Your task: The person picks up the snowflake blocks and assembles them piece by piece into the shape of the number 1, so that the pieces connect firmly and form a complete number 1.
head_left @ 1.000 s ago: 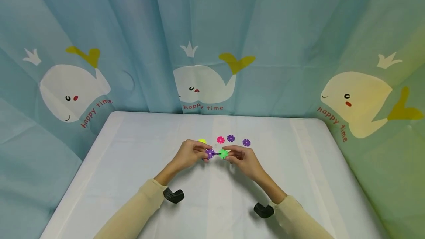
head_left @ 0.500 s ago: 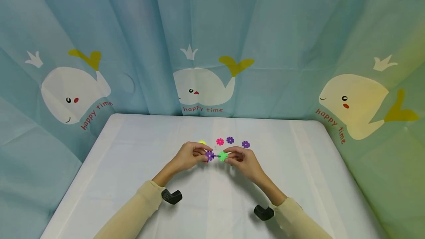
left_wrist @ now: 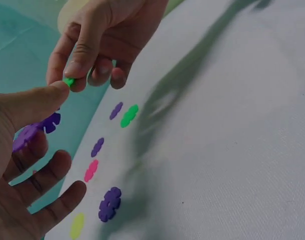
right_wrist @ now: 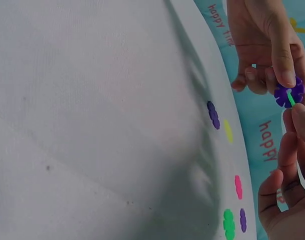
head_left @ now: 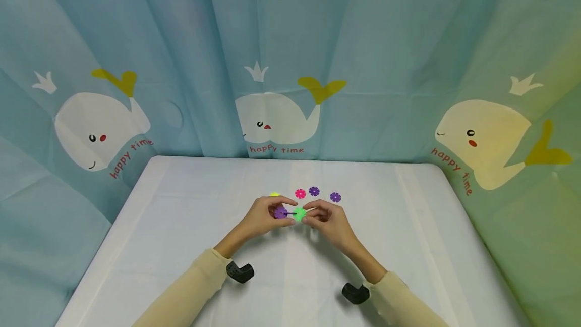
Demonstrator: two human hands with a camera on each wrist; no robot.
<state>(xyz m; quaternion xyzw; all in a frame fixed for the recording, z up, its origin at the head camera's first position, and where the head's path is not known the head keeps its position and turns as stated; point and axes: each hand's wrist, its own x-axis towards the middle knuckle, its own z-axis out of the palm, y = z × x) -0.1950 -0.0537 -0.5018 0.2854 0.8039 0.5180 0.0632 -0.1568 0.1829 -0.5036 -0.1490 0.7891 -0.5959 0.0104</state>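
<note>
In the head view, linked snowflake discs hang above the white table between both hands: a purple disc and a green disc, with another purple disc edge-on joining them. My left hand reaches its thumb and index finger around the linked discs, the purple one lying inside its grasp. At the right, my right hand pinches the green disc by its edge. From the right wrist, the left thumb overlaps a purple disc, and a green edge sits in it.
On the table beyond the hands lie a pink disc, a purple disc and another purple disc. A yellow disc and a loose green disc lie there too. A blue curtain stands behind.
The left hand's thumb and index finger have slid rightward along the linked discs, toward the green one. The discs have shifted slightly left, while the right hand keeps its pinch.
</note>
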